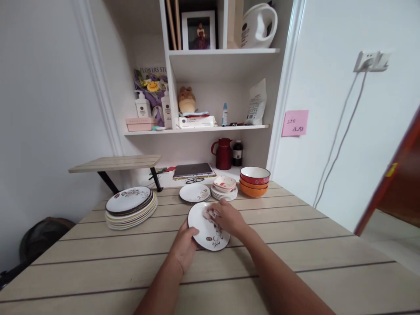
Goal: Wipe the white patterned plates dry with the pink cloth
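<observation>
A white plate [204, 231] with a dark rim and brown floral print is tilted up above the table. Its left edge is gripped by my left hand [186, 243], thumb on the face and fingers behind. My right hand [228, 217] presses a small crumpled pale cloth [207, 213] against the plate's upper part, its fingers closed round it and partly hiding it. Just beyond are a low stack of matching plates [194, 192] and some small white plates [226, 195] topped by a pinkish patterned dish [225, 183].
At the left stands a tall plate stack [129, 201] near a small raised wooden shelf [114, 163]. Stacked red and orange bowls [253, 186] sit back right. Behind are a laptop [193, 170], glasses [194, 180], a red jug [223, 154] and a dark bottle [237, 153].
</observation>
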A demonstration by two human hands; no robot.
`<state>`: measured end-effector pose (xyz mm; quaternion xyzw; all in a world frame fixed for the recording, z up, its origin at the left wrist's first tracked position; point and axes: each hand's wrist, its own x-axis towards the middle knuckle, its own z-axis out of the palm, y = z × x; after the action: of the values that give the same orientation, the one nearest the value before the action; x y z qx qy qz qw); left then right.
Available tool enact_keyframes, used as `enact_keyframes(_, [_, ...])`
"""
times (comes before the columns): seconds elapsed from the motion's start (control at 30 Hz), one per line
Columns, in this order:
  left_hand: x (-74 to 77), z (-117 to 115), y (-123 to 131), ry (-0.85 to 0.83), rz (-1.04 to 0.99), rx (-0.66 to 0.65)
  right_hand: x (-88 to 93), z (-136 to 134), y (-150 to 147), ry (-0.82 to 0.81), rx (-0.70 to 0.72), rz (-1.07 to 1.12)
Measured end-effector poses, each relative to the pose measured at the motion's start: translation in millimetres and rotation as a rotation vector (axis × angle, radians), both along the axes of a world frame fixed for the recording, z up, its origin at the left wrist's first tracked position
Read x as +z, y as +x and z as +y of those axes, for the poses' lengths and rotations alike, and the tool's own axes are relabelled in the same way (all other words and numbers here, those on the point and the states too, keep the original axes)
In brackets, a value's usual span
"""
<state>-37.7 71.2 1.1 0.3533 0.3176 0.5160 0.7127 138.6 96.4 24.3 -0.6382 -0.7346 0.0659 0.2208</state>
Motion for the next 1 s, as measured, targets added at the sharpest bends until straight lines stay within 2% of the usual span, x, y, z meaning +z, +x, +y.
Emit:
enact_keyframes(0.1, [-1.4, 0.1, -1.2, 0.005, -0.032, 0.019, 6.7, -12.5, 13.0, -0.132, 0.004, -0.174])
enact_keyframes(0.23, [-2.4, 2.2, -2.2, -0.057, -0.056, -0.013, 12.4, -27.1, 9.1, -0.146, 0.247, -0.298])
enact_keyframes(0.4, [-0.6, 5.9, -1.7, -0.109, -0.100, -0.038, 10.1, -31.0, -21.4, -0.081, 0.477, -0.131])
enact_keyframes(0.53, [0.6, 6.8, -0.9, -0.151, -0.112, -0.072, 9.7, -29.1, -24.7, -0.105, 0.520, -0.024])
enact_keyframes(0.6, [0.0, 6.6, -1.0, -0.155, -0.106, -0.065, 11.8, -28.6, -15.4, -0.157, 0.473, -0.051])
enact_keyframes(0.73, [-1.7, 5.3, -1.6, -0.152, -0.062, -0.023, 14.1, -24.7, 5.8, -0.228, 0.261, -0.098])
enact_keyframes(0.9, [2.1, 2.4, -2.2, -0.068, -0.055, -0.026, 6.2, -11.8, 9.6, -0.117, -0.059, -0.111])
enact_keyframes(1.0, [4.8, 1.7, -3.6, -0.038, -0.062, -0.078, 0.8, -4.6, 4.3, -0.030, -0.148, -0.070])
